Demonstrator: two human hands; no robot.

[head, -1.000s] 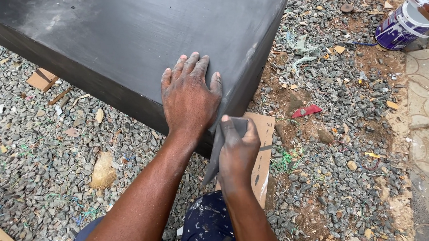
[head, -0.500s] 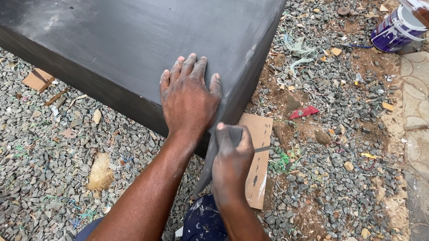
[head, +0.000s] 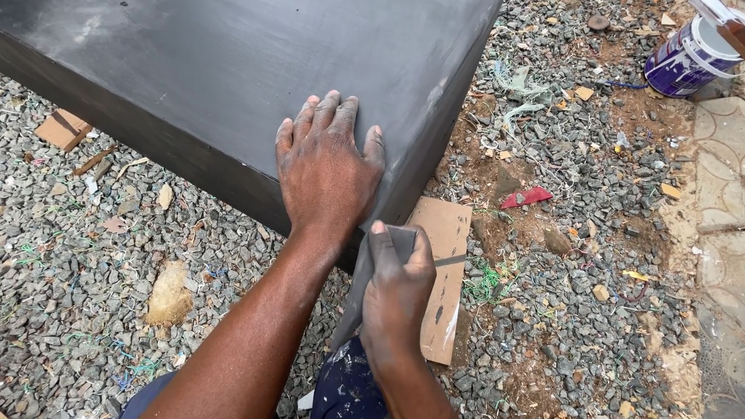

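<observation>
The left hand (head: 328, 173) lay flat, fingers spread wide, on the top of the large dark grey painted box (head: 237, 63) near its closest corner, as it had a second earlier. The right hand (head: 398, 289), fingers closed around a folded grey abrasive sheet (head: 356, 295), had slid lower along the box's near face, toward the brown cardboard scrap (head: 443, 265) on the gravel ground (head: 53, 277); the rubbing stroke looked mid-pass.

Dark grey slab (head: 212, 65), flat on gravel (head: 53, 277)
</observation>
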